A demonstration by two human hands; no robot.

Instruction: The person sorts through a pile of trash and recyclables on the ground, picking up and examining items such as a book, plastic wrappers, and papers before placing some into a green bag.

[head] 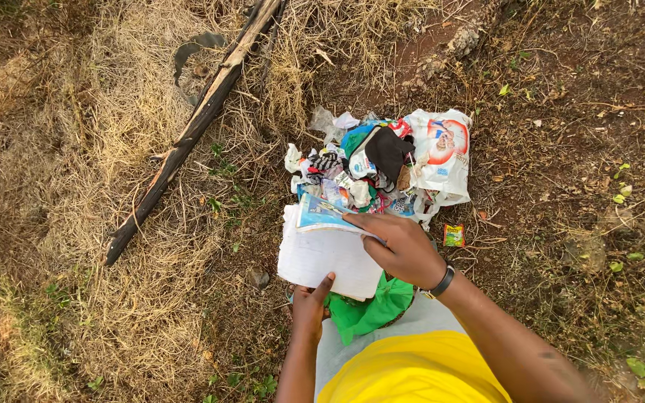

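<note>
A dark, charred branch (188, 138) lies slanting across dry straw-coloured grass (76, 149) at the left. Right of it, low in the view, the left hand (309, 310) grips the near edge of a stack of white paper sheets (326, 257); its thumb lies on top of the sheets and the other fingers are tucked out of sight beneath, so the hand is clamped on the stack. The sheets sit just in front of the person, above a green cloth (371, 310). A blue printed leaflet (322, 213) lies on the far part of the sheets. The right hand (401, 246) rests flat over the sheets' right side, fingers (363, 224) held together and stretched out, tips touching the leaflet's edge; a dark band circles that wrist. Just beyond lies a heap of litter (371, 168) with a white plastic bag (442, 153) at its right. A small green and yellow sachet (454, 235) lies on the bare soil nearby.
</note>
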